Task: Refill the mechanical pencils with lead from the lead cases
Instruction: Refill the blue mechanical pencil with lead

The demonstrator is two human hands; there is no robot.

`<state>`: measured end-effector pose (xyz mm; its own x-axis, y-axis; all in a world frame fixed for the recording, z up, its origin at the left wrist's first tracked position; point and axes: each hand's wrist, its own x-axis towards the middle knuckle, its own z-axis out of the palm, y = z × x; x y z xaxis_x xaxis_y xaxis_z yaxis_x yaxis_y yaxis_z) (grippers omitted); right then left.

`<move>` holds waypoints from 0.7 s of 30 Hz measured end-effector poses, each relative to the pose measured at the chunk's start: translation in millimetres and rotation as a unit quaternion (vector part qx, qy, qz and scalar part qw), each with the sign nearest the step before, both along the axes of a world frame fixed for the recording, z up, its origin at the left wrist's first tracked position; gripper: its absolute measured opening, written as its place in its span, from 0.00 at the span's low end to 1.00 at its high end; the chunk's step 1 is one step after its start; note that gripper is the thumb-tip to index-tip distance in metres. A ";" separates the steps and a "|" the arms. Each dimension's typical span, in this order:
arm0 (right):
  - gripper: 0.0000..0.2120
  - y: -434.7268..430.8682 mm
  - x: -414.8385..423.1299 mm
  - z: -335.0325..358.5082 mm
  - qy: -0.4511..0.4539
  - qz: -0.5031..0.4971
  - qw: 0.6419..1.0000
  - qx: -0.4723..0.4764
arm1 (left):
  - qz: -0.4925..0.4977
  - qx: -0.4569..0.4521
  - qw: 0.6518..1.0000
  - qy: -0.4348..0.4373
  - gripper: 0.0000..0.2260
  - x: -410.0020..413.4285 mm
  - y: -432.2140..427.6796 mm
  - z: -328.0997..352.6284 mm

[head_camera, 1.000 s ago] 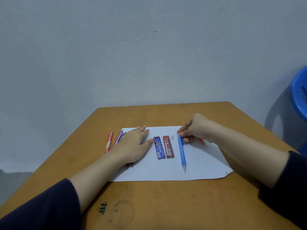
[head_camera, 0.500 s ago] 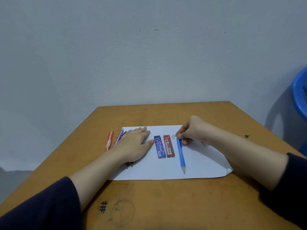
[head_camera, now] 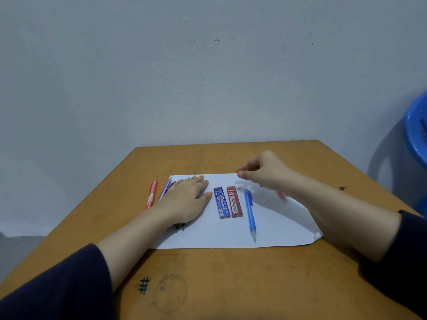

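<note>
The flat blue plastic lead case (head_camera: 221, 202) carries white print running along its length: a large "0.5" near its far end and, nearer the viewer, the words "PENCIL LEAD" in capitals. A slanted brand word beside those capitals looks like "Alpha", though it is too small to be sure. The small panel at the near end cannot be read. Just beside it on the right, the flat red plastic lead case (head_camera: 234, 201) shows "Faster" in white at its far end with "2B" just under it; the finer lines further down are illegible. On the brown wooden table (head_camera: 231, 285), near the front edge, a dark hash sign (head_camera: 144, 285) "#" is inked.
</note>
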<state>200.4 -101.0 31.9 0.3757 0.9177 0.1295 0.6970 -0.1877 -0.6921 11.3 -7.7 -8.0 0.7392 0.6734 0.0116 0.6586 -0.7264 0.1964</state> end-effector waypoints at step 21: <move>0.44 4.4 -25.3 -10.0 -0.231 0.188 0.951 -0.080 | -0.001 0.001 1.000 -0.001 0.22 0.5 1.3 0.3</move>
<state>175.1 -96.6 21.9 -0.0454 0.9978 0.0482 0.9588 0.0571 -0.2783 11.8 -6.4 -7.7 0.7406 0.6718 0.0139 0.6568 -0.7282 0.1956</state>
